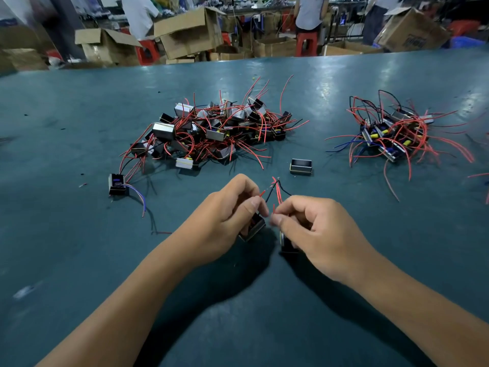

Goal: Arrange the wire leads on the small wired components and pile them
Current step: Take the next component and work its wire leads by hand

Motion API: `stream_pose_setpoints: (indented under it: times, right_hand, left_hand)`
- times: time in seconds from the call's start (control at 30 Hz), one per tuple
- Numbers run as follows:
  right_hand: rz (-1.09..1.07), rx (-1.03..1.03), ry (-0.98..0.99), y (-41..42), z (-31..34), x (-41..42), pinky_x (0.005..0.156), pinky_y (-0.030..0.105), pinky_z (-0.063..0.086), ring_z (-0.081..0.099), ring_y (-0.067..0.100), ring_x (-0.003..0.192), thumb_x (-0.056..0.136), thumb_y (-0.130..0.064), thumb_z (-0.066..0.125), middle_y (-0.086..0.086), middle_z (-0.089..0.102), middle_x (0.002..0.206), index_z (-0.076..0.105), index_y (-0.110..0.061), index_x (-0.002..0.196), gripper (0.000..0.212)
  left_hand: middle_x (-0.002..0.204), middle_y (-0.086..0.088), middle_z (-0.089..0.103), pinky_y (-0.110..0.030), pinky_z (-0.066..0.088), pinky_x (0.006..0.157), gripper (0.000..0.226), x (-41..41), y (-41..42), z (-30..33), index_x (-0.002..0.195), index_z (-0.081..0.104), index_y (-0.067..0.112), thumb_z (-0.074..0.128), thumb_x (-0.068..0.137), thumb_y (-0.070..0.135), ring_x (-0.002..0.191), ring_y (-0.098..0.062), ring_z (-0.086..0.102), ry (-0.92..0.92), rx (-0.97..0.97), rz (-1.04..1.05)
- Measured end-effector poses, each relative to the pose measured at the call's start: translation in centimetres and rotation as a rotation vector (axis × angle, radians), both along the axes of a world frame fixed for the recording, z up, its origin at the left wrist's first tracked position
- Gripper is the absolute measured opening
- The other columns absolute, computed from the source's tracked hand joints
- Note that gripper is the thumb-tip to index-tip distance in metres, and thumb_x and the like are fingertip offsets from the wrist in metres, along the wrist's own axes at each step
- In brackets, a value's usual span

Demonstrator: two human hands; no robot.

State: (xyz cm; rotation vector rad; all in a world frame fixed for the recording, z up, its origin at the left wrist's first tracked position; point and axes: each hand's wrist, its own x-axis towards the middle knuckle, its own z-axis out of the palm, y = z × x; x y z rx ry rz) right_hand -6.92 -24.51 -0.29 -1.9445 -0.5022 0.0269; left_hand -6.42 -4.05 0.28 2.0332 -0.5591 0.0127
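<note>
From the head camera, both hands work close together over the green table [79,260], near its front edge. The left hand [227,223] has its fingers curled round a small boxy component [254,227], thumb and forefinger pinching a red lead just above it. The right hand [315,234] grips a second component [287,243], mostly hidden beneath the palm, and its thumb and forefinger pinch another red lead. The wire leads [276,190], red and black, rise between the two hands and cross near their bare tips. Held this way, each body sits steady in a palm while the fingertips stay free to straighten and pair the wires, which seems to be the step in hand.

Farther back, left of centre, lies a big tangled heap of components [211,131], probably the supply not yet sorted. Well apart on the right sits a smaller pile [391,136] whose leads fan outward, likely the finished ones. A lone box without wires [301,166] lies between the heaps, and a single component with blue leads [117,184] rests off to the left. Cardboard boxes [185,30] and standing people fill the background.
</note>
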Motion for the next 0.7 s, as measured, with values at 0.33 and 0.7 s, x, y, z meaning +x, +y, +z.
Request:
stream_pose_setpoints:
  times: [0.33, 0.7]
  right_hand:
    - [-0.085, 0.258, 0.050, 0.6, 0.1, 0.0, 0.058, 0.030, 0.027, 0.036, 0.019, 0.062, 0.093, -0.015, 0.065, 0.028, 0.046, 0.065, 0.075, -0.021, 0.086, 0.013]
    - [-0.138, 0.238, 0.000, 0.7, 0.0, 0.0, 0.054, 0.033, 0.019, 0.024, 0.030, 0.059, 0.087, -0.036, 0.065, 0.002, 0.026, 0.056, 0.073, -0.025, 0.085, 0.014]
  left_hand:
    - [0.076, -0.002, 0.066, -0.032, 0.051, 0.063, 0.013, -0.1, 0.0, -0.2, 0.091, 0.055, 0.025, 0.052, 0.099, 0.034, 0.064, -0.021, 0.062, 0.037, -0.010, -0.030]
    - [0.076, -0.001, 0.071, -0.030, 0.055, 0.063, 0.013, -0.3, -0.6, -0.2, 0.092, 0.058, 0.016, 0.054, 0.098, 0.027, 0.062, -0.023, 0.067, 0.041, -0.054, 0.040]
